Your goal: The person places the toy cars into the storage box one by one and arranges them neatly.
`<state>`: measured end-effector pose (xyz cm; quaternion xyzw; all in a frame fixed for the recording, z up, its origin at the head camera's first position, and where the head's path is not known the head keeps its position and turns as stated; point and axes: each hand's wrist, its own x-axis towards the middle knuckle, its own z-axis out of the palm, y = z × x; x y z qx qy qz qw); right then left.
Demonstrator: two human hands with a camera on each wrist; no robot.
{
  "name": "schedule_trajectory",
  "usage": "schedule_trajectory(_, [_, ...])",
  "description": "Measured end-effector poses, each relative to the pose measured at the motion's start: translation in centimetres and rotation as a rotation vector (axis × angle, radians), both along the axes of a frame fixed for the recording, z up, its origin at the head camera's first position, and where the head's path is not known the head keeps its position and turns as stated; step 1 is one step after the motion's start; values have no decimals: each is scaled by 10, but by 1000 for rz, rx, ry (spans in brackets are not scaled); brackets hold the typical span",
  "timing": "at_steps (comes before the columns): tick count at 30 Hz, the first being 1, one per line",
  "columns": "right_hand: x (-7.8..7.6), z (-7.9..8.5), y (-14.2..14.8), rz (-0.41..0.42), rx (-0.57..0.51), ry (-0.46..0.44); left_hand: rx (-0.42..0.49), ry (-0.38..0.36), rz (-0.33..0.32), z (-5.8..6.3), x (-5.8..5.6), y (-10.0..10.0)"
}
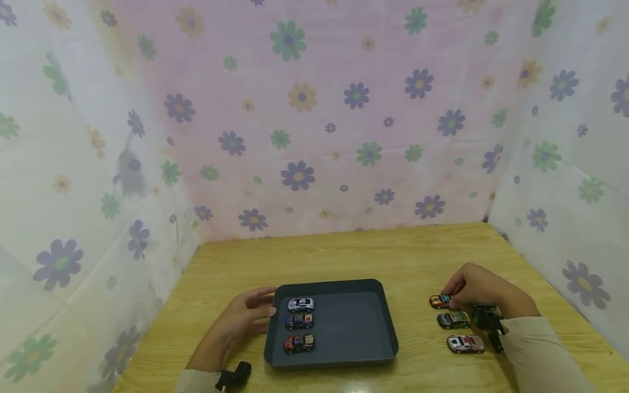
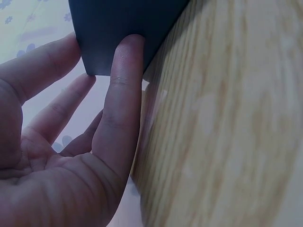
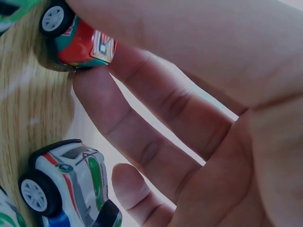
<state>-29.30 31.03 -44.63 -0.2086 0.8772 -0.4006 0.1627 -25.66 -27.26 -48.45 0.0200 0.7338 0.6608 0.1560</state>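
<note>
In the head view, my right hand pinches a small red toy car with teal markings at the table's right side. The right wrist view shows the thumb and fingertips at this car's body, close over the wood. Nearest below it are a dark green toy car and a white toy car with red markings. My left hand touches the left side of a dark grey tray, fingers spread loosely. In the left wrist view, fingertips rest against the tray's outer wall.
Along the tray's left side lie a white-and-black car, a blue-and-black car and a red-and-black car. More cars are partly hidden under my right wrist. Flowered cloth surrounds the wooden table.
</note>
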Motion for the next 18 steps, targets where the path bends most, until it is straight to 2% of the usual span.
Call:
schedule_trajectory(8, [-5, -4, 2, 26, 11, 7, -7, 6, -3, 1, 2, -1])
schedule_trajectory(18, [-4, 1, 1, 20, 21, 34, -17, 10, -2, 1, 2, -1])
